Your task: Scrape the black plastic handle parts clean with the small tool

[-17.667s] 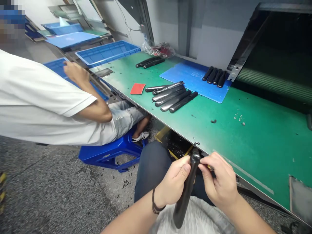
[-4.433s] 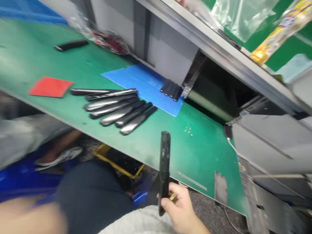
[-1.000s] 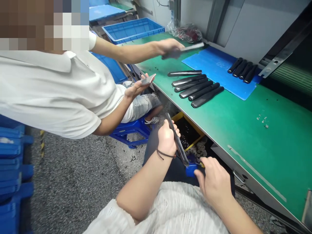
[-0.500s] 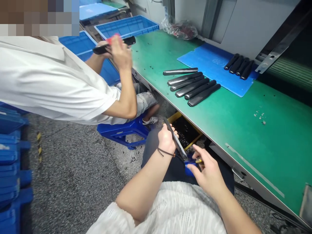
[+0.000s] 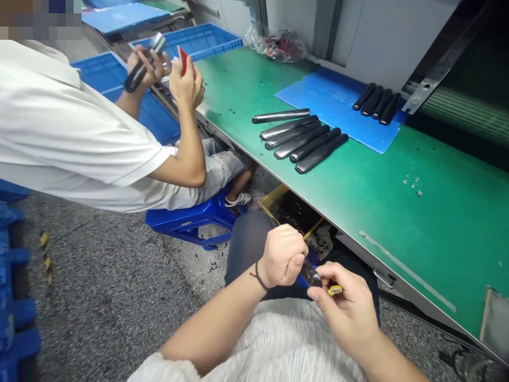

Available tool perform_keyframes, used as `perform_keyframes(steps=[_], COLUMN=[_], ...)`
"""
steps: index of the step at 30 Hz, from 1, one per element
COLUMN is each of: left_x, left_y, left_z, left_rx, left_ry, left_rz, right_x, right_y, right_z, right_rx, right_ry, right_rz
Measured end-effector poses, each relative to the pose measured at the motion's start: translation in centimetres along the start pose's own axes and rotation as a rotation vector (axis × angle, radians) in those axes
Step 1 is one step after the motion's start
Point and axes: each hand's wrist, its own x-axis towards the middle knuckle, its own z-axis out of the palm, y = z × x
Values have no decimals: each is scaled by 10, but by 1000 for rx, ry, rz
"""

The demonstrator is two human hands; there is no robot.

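Observation:
My left hand is wrapped round a long black handle-shaped plastic part above my lap. The part's near end sticks out toward my right hand; the rest is hidden in my fist. My right hand is closed, with a small yellow tool in its curled fingers, most of it hidden. Its thumb and forefinger are at the near end of the part. Several similar black parts lie side by side on the green tabletop, and several more rest on a blue sheet.
At my left a co-worker in a white shirt holds a black part and a red piece. A yellow-rimmed bin with black scraps stands under the table edge. Blue crates stand behind, a blue stool beside me.
My left hand has turned over, bringing the part's end round to my right hand. My right fingers have closed in on it. The co-worker's hands have moved apart.

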Motion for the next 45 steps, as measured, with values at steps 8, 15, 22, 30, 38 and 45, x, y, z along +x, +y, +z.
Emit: perform_keyframes(steps=[8, 15, 22, 30, 38, 45], left_x=[8, 11, 7, 1, -7, -12], left_y=[2, 13, 13, 31, 41, 29], left_z=[3, 4, 6, 23, 32, 30], left_rx=[-19, 37, -59, -118, -375, -385], left_ry=[-61, -160, -86, 93, -234, -125], left_rz=[-36, 72, -64, -152, -344, -319], right_x=[10, 20, 25, 13, 21, 24], right_y=[-4, -16, -15, -8, 7, 4], right_z=[-35, -33, -29, -23, -21, -43], right_rx=[-507, -634, -757, -911, -825, -557], right_ry=[-166, -236, -159, 78, 236, 24], right_rz=[-325, -320, -442, -559, -575, -335])
